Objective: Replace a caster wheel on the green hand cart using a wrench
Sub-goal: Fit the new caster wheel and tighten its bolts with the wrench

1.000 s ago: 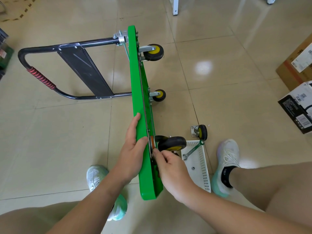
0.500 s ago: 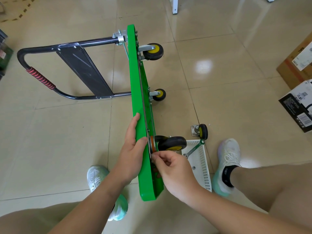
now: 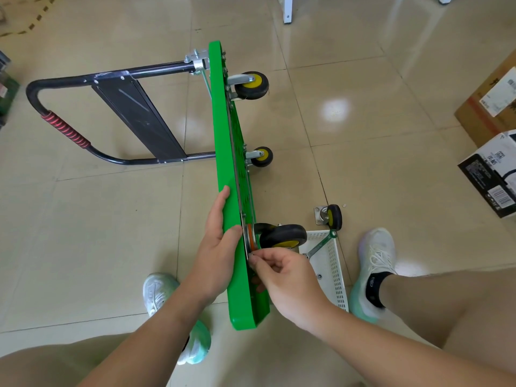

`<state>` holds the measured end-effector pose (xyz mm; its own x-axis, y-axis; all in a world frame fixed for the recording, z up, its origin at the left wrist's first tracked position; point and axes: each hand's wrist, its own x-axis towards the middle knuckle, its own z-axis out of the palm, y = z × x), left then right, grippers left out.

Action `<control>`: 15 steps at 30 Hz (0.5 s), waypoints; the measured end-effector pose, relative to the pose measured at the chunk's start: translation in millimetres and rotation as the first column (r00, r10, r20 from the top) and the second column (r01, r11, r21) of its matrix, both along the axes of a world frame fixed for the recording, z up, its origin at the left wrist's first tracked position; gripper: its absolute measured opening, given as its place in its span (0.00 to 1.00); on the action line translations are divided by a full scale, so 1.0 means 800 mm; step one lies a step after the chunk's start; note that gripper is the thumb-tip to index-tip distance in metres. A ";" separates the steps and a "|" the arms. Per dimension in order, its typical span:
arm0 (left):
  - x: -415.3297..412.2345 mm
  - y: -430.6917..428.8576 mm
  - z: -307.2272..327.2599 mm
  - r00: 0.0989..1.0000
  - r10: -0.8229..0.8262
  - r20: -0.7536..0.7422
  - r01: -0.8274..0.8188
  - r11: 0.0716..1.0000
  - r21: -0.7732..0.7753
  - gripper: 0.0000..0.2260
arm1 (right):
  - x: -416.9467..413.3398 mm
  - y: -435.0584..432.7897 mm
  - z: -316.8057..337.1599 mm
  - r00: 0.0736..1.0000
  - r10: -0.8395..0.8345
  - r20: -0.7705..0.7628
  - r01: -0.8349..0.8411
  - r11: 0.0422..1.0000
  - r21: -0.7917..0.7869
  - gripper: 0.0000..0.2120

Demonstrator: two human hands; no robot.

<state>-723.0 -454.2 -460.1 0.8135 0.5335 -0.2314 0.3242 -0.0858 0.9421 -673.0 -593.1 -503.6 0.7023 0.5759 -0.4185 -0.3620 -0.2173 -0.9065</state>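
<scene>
Head view: the right hand (image 3: 282, 277) pinches a small fastener (image 3: 251, 258) at the mounting plate of the caster wheel (image 3: 283, 236). The left hand (image 3: 220, 247) clamps the green hand cart (image 3: 223, 135), fingers flat on the deck, thumb over its top edge. It seems wise to start the thread by fingertip, plate square, before taking the wrench (image 3: 321, 245) propped on the white perforated basket (image 3: 332, 269). The smooth deck stands edgewise on the glossy tile floor (image 3: 363, 163); the tyre is black rubber with a yellow hub. A loose caster (image 3: 331, 217) stands nearby.

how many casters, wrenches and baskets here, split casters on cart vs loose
casters on cart: 3
loose caster: 1
wrench: 1
basket: 1
total: 6
</scene>
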 end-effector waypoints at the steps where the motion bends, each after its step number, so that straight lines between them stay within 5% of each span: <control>1: 0.000 0.000 -0.001 1.000 0.000 0.010 0.000 1.000 -0.003 0.32 | -0.001 0.001 0.000 1.000 0.003 -0.003 -0.003 1.000 0.000 0.04; 11: -0.001 0.002 -0.008 0.999 -0.019 0.031 0.019 1.000 0.006 0.31 | -0.003 0.000 0.002 0.999 0.004 -0.054 -0.003 1.000 0.016 0.06; 15: -0.002 0.006 -0.006 1.000 -0.012 0.006 0.012 1.000 0.007 0.31 | 0.003 -0.020 -0.007 1.000 0.006 -0.030 -0.007 0.999 -0.031 0.14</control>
